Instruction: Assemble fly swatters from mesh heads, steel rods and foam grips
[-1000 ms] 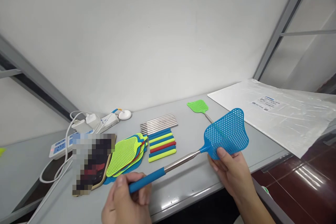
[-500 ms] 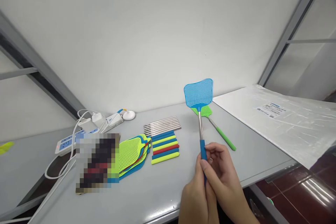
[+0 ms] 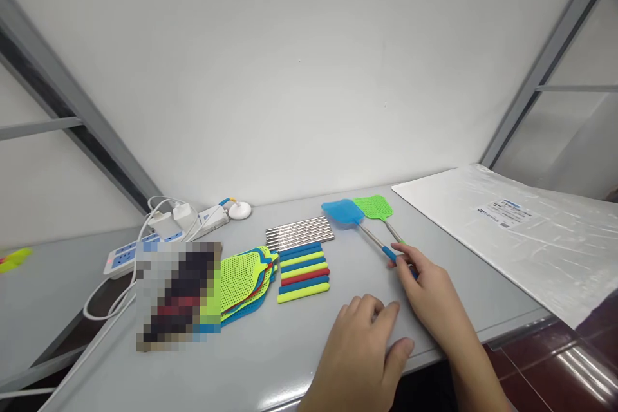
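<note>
My right hand [image 3: 425,290] grips the blue handle of a blue fly swatter [image 3: 342,211], its head pointing to the far left, low over the table. A metal rod joins that head to the handle. Just beyond lies a green fly swatter [image 3: 374,207], its handle mostly hidden behind my right hand. Near the front edge, my left hand [image 3: 360,347] is empty, fingers loosely curved and thumb apart. Left of my hands lie a row of coloured handles [image 3: 304,270], a set of metal rods [image 3: 299,233] and a stack of swatter heads [image 3: 244,280].
At the left, a power strip [image 3: 123,257] with plugged-in chargers trails white cables. A small white disc [image 3: 239,210] sits by the wall. A pixelated patch hides something beside the swatter heads. To the right, a white wrapped sheet [image 3: 483,212] covers the table's side.
The blue swatter has gone from upright between both hands to slanting low beside the green one, in my right hand alone. My left hand has let go of its handle.
</note>
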A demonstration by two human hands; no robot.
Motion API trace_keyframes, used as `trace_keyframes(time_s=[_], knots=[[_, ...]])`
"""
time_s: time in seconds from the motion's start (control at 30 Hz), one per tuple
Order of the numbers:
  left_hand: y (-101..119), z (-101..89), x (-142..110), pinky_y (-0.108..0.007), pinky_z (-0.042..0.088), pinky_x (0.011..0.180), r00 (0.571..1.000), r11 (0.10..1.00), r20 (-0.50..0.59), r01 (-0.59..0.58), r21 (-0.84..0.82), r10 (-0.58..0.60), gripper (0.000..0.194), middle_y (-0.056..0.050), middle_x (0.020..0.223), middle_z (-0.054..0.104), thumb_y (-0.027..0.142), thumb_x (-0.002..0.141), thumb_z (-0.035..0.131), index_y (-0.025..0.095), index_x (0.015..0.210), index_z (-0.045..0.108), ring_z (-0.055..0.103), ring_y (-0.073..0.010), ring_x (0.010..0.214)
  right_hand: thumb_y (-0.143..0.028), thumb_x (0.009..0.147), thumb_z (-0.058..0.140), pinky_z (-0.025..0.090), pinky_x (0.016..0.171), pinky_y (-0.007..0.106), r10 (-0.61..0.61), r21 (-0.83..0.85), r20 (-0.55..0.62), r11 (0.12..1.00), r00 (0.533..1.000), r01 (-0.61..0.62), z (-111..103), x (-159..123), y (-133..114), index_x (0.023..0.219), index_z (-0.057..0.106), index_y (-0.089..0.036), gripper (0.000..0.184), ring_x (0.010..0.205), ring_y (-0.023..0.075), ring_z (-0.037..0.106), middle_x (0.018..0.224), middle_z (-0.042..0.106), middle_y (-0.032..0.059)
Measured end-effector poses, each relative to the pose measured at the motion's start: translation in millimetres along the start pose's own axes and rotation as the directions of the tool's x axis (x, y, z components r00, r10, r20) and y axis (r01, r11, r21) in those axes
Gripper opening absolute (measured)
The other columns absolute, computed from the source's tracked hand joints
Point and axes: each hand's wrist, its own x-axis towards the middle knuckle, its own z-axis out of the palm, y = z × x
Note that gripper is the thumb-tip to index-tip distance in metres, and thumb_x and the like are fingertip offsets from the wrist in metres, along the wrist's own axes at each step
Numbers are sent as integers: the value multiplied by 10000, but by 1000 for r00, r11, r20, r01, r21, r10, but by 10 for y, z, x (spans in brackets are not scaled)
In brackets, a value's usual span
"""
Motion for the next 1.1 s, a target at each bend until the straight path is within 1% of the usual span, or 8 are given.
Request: trace_keyframes(time_s=[0.13, 0.23, 0.37, 0.43, 0.53, 0.63, 0.87, 1.1], knots=[[-21, 32, -5, -402, 424, 877, 1000, 1000, -13, 3, -19, -3, 340, -77, 1106, 586, 338, 970, 477, 256, 1284, 579, 517, -247, 991, -371, 968, 400, 460, 844, 400, -114, -233, -76, 968, 991, 93, 93, 10, 63, 1217, 591, -196, 360, 955, 252, 627, 1065, 666, 97], [-27, 48, -2, -406, 418, 880, 1000, 1000, -22, -8, -15, 8, 313, -68, 1096, 582, 349, 971, 479, 261, 1251, 590, 508, -245, 993, -361, 951, 434, 439, 814, 414, -225, -422, -133, 894, 965, 150, 126, -21, 97, 1182, 615, -192, 339, 934, 267, 594, 1045, 628, 110], [-22, 42, -1, -413, 413, 897, 1000, 1000, -24, -3, -14, 3, 278, -57, 1108, 573, 327, 968, 480, 255, 1213, 590, 499, -242, 1001, -422, 913, 522, 394, 824, 468, -263, -621, -258, 782, 930, 48, 58, -29, 135, 1214, 607, -216, 375, 1030, 336, 519, 1112, 590, 132], [-19, 36, 2, -418, 410, 907, 1000, 1000, -22, 2, -13, -2, 282, -59, 1118, 570, 322, 968, 477, 254, 1221, 583, 494, -244, 1010, -476, 908, 527, 381, 851, 492, -221, -643, -273, 766, 936, -7, 17, -14, 172, 1273, 552, -202, 457, 1080, 353, 501, 1170, 579, 144], [-16, 34, 10, -425, 410, 906, 1000, 1000, -19, 13, -3, -13, 295, -66, 1136, 567, 322, 968, 474, 257, 1236, 579, 490, -252, 1024, -520, 914, 510, 379, 872, 492, -163, -639, -198, 769, 967, -1, -1, 14, 229, 1304, 499, -163, 529, 1100, 343, 505, 1188, 588, 148], [-11, 36, 17, -423, 415, 900, 1000, 1000, -11, 17, 2, -17, 297, -73, 1147, 563, 316, 964, 477, 253, 1235, 582, 489, -256, 1031, -466, 935, 496, 388, 870, 468, -162, -641, -116, 766, 980, 51, 23, 30, 239, 1288, 519, -163, 467, 1101, 327, 501, 1202, 586, 134], [16, 18, 22, -429, 416, 911, 1000, 1000, 17, 15, 18, -15, 303, -78, 1163, 559, 309, 968, 465, 241, 1238, 584, 488, -258, 1043, -285, 978, 425, 398, 864, 439, -227, -617, -3, 767, 974, 177, 48, 37, 164, 1222, 587, -199, 306, 1087, 287, 499, 1221, 577, 109], [-8, 24, 15, -427, 425, 915, 1000, 1000, 9, 9, 30, -10, 298, -71, 1163, 564, 317, 970, 470, 256, 1237, 586, 498, -255, 1048, -199, 975, 388, 387, 879, 438, -237, -594, 19, 779, 971, 202, 61, 35, 181, 1236, 572, -222, 320, 1095, 270, 483, 1257, 569, 87]])
